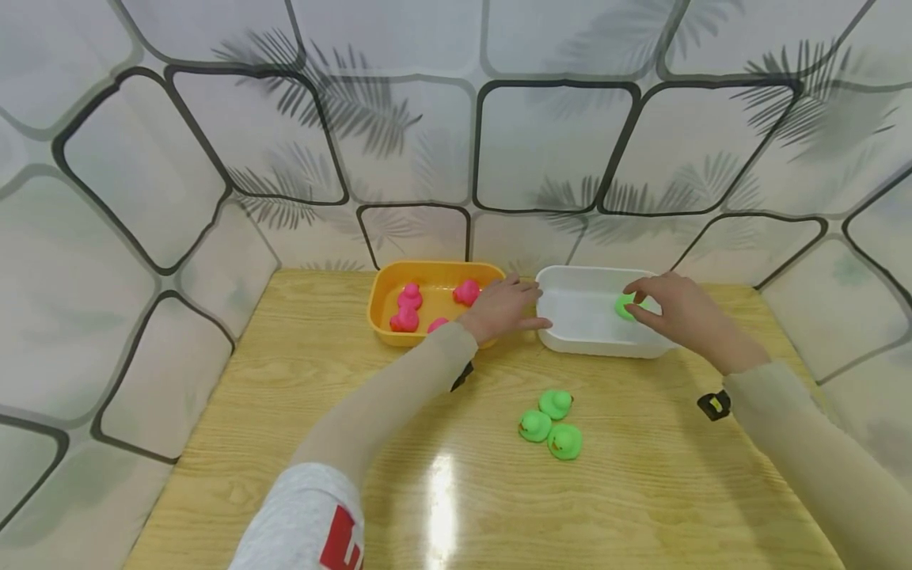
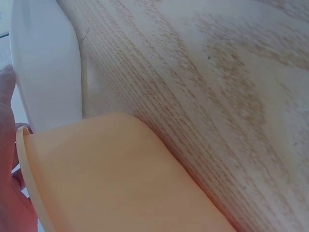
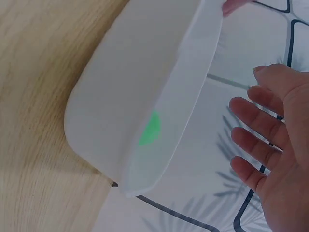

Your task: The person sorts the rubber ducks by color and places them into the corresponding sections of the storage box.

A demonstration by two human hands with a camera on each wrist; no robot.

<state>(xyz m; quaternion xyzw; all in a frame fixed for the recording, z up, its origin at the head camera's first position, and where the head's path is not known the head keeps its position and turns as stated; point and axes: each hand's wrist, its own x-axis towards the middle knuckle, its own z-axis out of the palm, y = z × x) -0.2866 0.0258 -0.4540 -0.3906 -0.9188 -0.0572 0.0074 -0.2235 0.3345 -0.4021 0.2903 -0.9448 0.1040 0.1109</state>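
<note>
A green rubber duck [image 1: 625, 306] lies in the white tray [image 1: 591, 346], partly covered by my right hand [image 1: 673, 313]. In the right wrist view, that hand [image 3: 277, 128] hovers above the rim with loosely bent, spread fingers and nothing in them. My left hand [image 1: 502, 307] reaches over the right end of the orange tray [image 1: 381, 297]. Its fingers are stretched out to the left rim of the white tray; in the left wrist view a fingertip [image 2: 7, 72] seems to touch that rim. Several pink rubber ducks [image 1: 404, 320] lie in the orange tray, one partly hidden by my left arm.
Three green rubber ducks [image 1: 556, 426] sit close together on the wooden table [image 1: 321, 380], in front of the white tray. A patterned wall covering [image 1: 420, 150] rises right behind both trays and along the sides of the table.
</note>
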